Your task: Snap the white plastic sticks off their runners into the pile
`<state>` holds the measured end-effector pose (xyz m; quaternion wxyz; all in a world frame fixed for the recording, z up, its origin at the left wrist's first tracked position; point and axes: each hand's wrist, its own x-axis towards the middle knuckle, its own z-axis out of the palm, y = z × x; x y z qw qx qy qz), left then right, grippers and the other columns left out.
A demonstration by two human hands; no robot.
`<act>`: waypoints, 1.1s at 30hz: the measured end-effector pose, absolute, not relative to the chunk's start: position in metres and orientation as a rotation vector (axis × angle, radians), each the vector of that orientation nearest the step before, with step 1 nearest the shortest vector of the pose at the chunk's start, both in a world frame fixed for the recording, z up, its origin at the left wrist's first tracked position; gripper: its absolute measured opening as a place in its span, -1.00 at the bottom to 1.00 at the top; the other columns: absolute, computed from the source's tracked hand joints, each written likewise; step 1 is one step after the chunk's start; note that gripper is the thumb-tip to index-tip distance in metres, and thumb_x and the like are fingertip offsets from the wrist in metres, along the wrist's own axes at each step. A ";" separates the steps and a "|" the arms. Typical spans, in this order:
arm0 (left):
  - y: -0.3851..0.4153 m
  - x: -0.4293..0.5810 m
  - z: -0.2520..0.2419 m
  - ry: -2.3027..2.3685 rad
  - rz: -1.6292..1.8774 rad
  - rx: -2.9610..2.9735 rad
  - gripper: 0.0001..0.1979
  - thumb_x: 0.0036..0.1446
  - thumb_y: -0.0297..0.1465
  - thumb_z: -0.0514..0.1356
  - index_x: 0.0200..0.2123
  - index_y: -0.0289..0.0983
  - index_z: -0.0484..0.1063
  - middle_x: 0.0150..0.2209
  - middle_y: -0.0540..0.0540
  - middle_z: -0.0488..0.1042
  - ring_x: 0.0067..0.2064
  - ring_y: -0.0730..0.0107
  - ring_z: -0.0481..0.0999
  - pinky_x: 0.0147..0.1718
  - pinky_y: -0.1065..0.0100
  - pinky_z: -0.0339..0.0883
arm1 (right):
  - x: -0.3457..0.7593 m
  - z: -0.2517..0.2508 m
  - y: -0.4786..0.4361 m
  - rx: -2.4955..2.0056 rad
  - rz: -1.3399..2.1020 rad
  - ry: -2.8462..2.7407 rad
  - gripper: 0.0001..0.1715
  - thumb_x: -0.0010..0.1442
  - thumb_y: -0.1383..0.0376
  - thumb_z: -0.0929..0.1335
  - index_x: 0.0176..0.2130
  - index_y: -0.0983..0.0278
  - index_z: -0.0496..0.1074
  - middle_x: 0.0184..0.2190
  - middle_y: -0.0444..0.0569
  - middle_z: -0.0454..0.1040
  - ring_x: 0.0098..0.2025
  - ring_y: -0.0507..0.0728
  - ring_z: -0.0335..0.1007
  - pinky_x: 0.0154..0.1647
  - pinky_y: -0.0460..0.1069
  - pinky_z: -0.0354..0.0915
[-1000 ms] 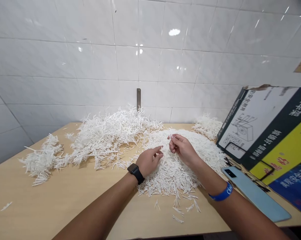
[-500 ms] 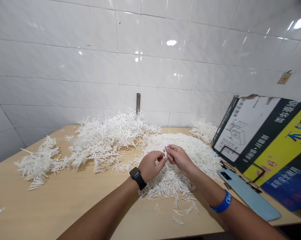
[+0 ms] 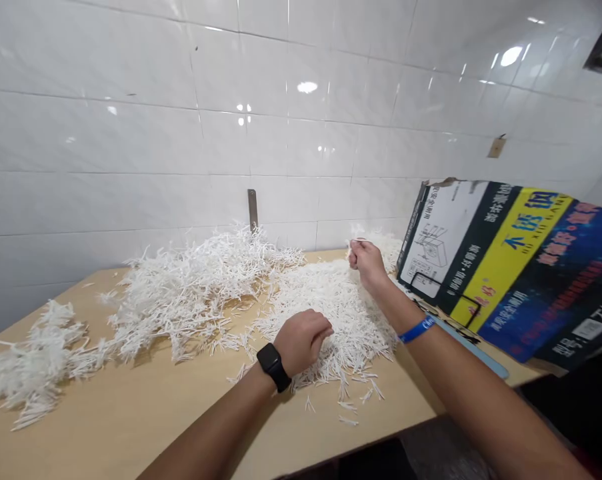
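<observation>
My left hand, with a black watch on its wrist, is closed over the front of a broad heap of short thin white pieces. Its fingers curl inward, and whatever they may hold is hidden. Farther back and to the right, my right hand pinches a thin white piece between thumb and fingertips. It is raised before a smaller pale heap by the box. To the left lies a taller tangle of branched white strands.
A printed cardboard box leans at the right. In front of it a light blue phone is partly covered by my right forearm. A loose white clump lies at far left. A metal strip stands against the tiled wall.
My hands were together over the middle heap and have parted. The right hand moved back toward the small heap with a thin white piece; the left stayed. The view turned right.
</observation>
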<state>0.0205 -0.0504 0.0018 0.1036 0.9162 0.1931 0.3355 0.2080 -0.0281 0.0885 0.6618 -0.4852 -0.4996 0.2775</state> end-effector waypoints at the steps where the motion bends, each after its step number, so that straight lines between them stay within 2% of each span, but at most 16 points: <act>1: -0.049 0.021 -0.001 0.610 1.009 2.664 -0.74 0.27 -0.38 -0.03 -0.40 -0.24 0.40 -0.40 -0.10 0.49 -0.30 0.32 0.42 -0.28 0.33 0.26 | 0.210 0.093 -0.034 -1.074 0.658 -1.134 -0.57 -0.01 -0.05 0.39 -0.48 0.23 0.27 -0.72 -0.27 0.11 -0.65 -0.04 -0.01 -0.64 -0.10 -0.02; 4: -0.039 0.020 -0.006 0.817 1.082 2.523 -0.80 0.24 -0.40 0.02 -0.25 -0.23 0.44 -0.35 -0.08 0.54 -0.28 0.32 0.47 -0.24 0.31 0.28 | 0.206 0.100 -0.055 -0.965 0.851 -1.197 -0.58 0.01 -0.01 0.41 -0.33 0.28 0.43 -0.54 -0.14 0.31 -0.53 -0.02 0.18 -0.56 -0.10 0.13; 6: -0.034 0.018 -0.008 0.929 1.077 2.471 -0.80 0.23 -0.39 0.04 -0.15 -0.22 0.42 -0.36 -0.05 0.55 -0.31 0.33 0.48 -0.27 0.32 0.29 | 0.199 0.099 -0.068 -0.899 0.968 -1.231 -0.60 0.03 0.03 0.42 -0.27 0.29 0.49 -0.40 -0.07 0.37 -0.40 0.00 0.26 -0.47 -0.10 0.22; 9: -0.033 0.013 -0.009 0.998 1.062 2.471 -0.85 0.21 -0.35 0.08 -0.23 -0.20 0.43 -0.38 -0.02 0.54 -0.34 0.35 0.48 -0.32 0.35 0.28 | 0.192 0.095 -0.078 -0.942 0.975 -1.246 -0.66 0.01 0.10 0.45 -0.29 0.30 0.51 -0.37 -0.05 0.41 -0.32 0.02 0.31 -0.33 -0.06 0.30; 11: -0.033 0.012 -0.009 1.014 1.102 2.448 -0.85 0.21 -0.31 0.08 -0.31 -0.21 0.42 -0.37 -0.03 0.54 -0.32 0.36 0.49 -0.30 0.36 0.29 | 0.187 0.094 -0.084 -0.986 0.871 -1.245 -0.71 0.01 0.15 0.46 -0.31 0.30 0.48 -0.43 -0.08 0.42 -0.38 0.03 0.34 -0.31 -0.02 0.32; 13: -0.033 0.011 -0.010 1.033 1.140 2.383 -0.84 0.22 -0.30 0.07 -0.31 -0.21 0.40 -0.34 -0.03 0.56 -0.31 0.36 0.51 -0.29 0.36 0.30 | 0.179 0.096 -0.094 -0.976 0.703 -1.249 -0.75 0.04 0.18 0.45 -0.31 0.27 0.43 -0.47 -0.10 0.45 -0.43 0.03 0.36 -0.32 0.01 0.34; 16: -0.033 0.011 -0.011 1.016 1.129 2.312 -0.82 0.26 -0.40 -0.02 -0.26 -0.21 0.37 -0.29 -0.03 0.58 -0.28 0.36 0.53 -0.28 0.36 0.31 | 0.158 0.108 -0.122 -0.893 0.396 -1.264 -0.80 0.12 0.22 0.41 -0.23 0.22 0.39 -0.47 -0.11 0.47 -0.43 0.07 0.40 -0.34 0.04 0.37; 19: -0.033 0.011 -0.013 0.958 1.107 2.323 -0.74 0.20 -0.53 -0.06 -0.18 -0.20 0.37 -0.26 -0.01 0.58 -0.28 0.37 0.53 -0.27 0.36 0.32 | 0.129 0.126 -0.137 -0.693 0.032 -1.181 -0.87 0.18 0.24 0.37 -0.21 0.16 0.38 -0.40 -0.10 0.46 -0.39 0.09 0.42 -0.32 0.09 0.38; 22: -0.033 0.011 -0.015 0.968 1.134 2.381 -0.69 0.08 -0.60 -0.02 -0.22 -0.21 0.42 -0.26 -0.03 0.57 -0.24 0.33 0.52 -0.21 0.33 0.34 | 0.100 0.141 -0.105 -0.465 -0.170 -1.085 -0.80 0.25 0.15 0.29 -0.09 0.07 0.34 -0.26 -0.07 0.43 -0.29 0.13 0.42 -0.25 0.13 0.36; 24: -0.032 0.009 -0.014 0.996 1.153 2.402 -0.67 0.00 -0.64 -0.01 -0.29 -0.22 0.46 -0.24 -0.05 0.56 -0.20 0.31 0.51 -0.16 0.31 0.34 | 0.082 0.141 -0.060 -0.629 -0.032 -1.247 -0.66 0.31 0.07 0.17 -0.04 0.13 0.35 -0.20 0.03 0.45 -0.14 0.20 0.42 -0.13 0.16 0.33; 25: -0.031 0.008 -0.013 1.010 1.160 2.402 -0.66 -0.02 -0.65 0.00 -0.31 -0.22 0.48 -0.23 -0.05 0.56 -0.18 0.30 0.51 -0.14 0.31 0.34 | 0.075 0.136 -0.037 -0.831 0.128 -1.471 -0.61 0.28 0.04 0.20 -0.04 0.18 0.38 -0.15 0.09 0.47 -0.06 0.24 0.40 -0.06 0.16 0.30; 26: -0.030 0.006 -0.012 1.025 1.166 2.398 -0.66 -0.03 -0.65 0.00 -0.33 -0.22 0.49 -0.22 -0.06 0.57 -0.17 0.29 0.51 -0.12 0.30 0.34 | 0.069 0.127 -0.016 -1.052 0.287 -1.681 -0.53 0.20 0.01 0.29 0.00 0.20 0.38 -0.11 0.13 0.48 -0.01 0.28 0.38 -0.03 0.17 0.28; 28: -0.028 0.003 -0.010 1.064 1.176 2.388 -0.67 -0.01 -0.63 0.00 -0.33 -0.24 0.50 -0.22 -0.09 0.57 -0.18 0.24 0.52 -0.13 0.25 0.36 | 0.067 0.103 0.015 -1.212 0.435 -1.833 -0.25 -0.10 0.06 0.51 0.03 0.33 0.40 -0.15 0.27 0.52 -0.04 0.42 0.41 -0.07 0.22 0.30; 29: -0.027 0.002 -0.010 1.081 1.178 2.383 -0.69 0.01 -0.61 0.01 -0.33 -0.25 0.51 -0.24 -0.12 0.58 -0.20 0.21 0.53 -0.14 0.22 0.36 | 0.069 0.089 0.023 -1.322 0.510 -1.974 -0.17 -0.11 0.08 0.51 0.10 0.31 0.36 -0.08 0.26 0.51 0.01 0.43 0.39 -0.03 0.22 0.28; 30: -0.026 0.001 -0.010 1.090 1.176 2.380 -0.70 0.02 -0.60 0.01 -0.34 -0.27 0.52 -0.26 -0.13 0.59 -0.22 0.19 0.53 -0.14 0.20 0.37 | 0.074 0.075 0.027 -1.335 0.544 -2.021 -0.20 -0.11 0.11 0.51 0.09 0.32 0.37 -0.04 0.27 0.49 0.04 0.44 0.38 0.00 0.23 0.27; 33: -0.023 0.003 -0.012 1.080 1.171 2.380 -0.73 0.02 -0.59 0.04 -0.37 -0.28 0.54 -0.32 -0.15 0.59 -0.25 0.17 0.54 -0.14 0.19 0.37 | 0.091 0.051 0.021 -1.315 0.533 -2.053 -0.39 0.10 0.16 0.39 0.12 0.28 0.36 0.14 0.17 0.36 0.19 0.35 0.24 0.17 0.19 0.16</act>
